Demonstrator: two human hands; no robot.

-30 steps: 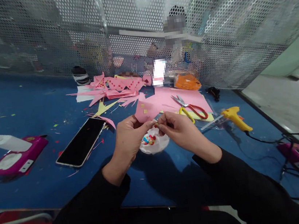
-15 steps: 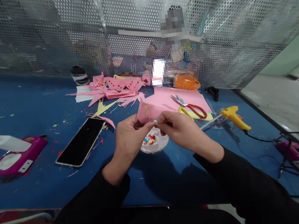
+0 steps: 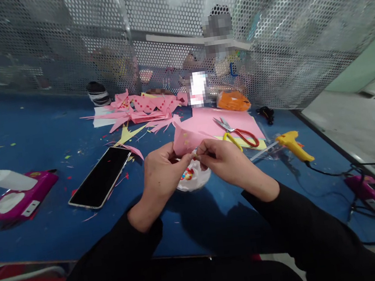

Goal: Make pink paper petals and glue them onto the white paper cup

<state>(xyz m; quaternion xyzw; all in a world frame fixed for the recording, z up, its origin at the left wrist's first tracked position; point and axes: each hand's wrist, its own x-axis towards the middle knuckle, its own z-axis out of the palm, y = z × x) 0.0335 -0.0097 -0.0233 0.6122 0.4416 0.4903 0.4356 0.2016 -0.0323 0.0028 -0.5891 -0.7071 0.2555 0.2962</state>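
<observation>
My left hand (image 3: 159,174) and my right hand (image 3: 226,160) meet above a small white bowl (image 3: 198,181) that holds tiny red, blue and yellow bits. Both hands pinch a folded piece of pink paper (image 3: 183,138), which sticks up between the fingertips. The fingers of each hand are pressed together on its lower edge. The bowl sits on the blue table (image 3: 34,133), partly hidden under my hands.
A black phone (image 3: 100,177) lies left of my hands. Scissors with red and yellow handles (image 3: 238,136) rest on a pink sheet (image 3: 230,123). A yellow glue gun (image 3: 293,145) lies at the right. Pink paper scraps (image 3: 141,107) are behind. Perforated metal panels (image 3: 280,31) enclose the table.
The pink paper has risen slightly and turned between my fingertips. Both hands stay over the bowl, shifted a little upward.
</observation>
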